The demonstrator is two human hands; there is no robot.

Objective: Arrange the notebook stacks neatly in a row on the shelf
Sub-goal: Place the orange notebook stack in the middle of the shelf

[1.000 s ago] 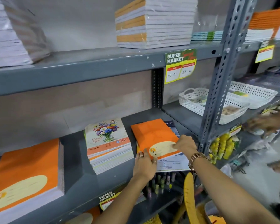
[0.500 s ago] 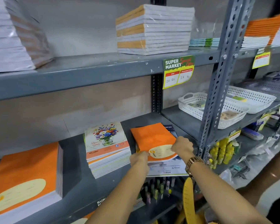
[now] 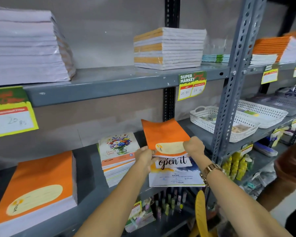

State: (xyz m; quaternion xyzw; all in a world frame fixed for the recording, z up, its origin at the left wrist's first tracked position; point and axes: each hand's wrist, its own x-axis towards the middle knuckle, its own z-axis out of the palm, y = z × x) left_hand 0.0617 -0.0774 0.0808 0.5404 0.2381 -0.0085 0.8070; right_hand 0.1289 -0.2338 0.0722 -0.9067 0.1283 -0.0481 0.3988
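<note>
On the grey middle shelf point(image 3: 91, 161), my left hand point(image 3: 144, 157) and my right hand point(image 3: 194, 146) both grip the near edge of an orange notebook point(image 3: 164, 134) and hold it tilted up. Under it lies a white notebook point(image 3: 175, 173) printed "open it". Just left stands a stack with a flower cover point(image 3: 117, 156). Further left sits a thick orange-covered stack point(image 3: 36, 187). How many orange notebooks my hands hold is hidden.
The upper shelf carries a tall white stack point(image 3: 24, 47) and an orange-and-white stack point(image 3: 167, 48). A perforated upright post point(image 3: 229, 93) stands right of my hands. White baskets point(image 3: 212, 120) sit beyond it. Another person's arm point(image 3: 287, 170) is at the right edge.
Both hands have closed on the orange notebook and lifted its near edge, which uncovers the "open it" cover beneath. The camera has moved closer and lower.
</note>
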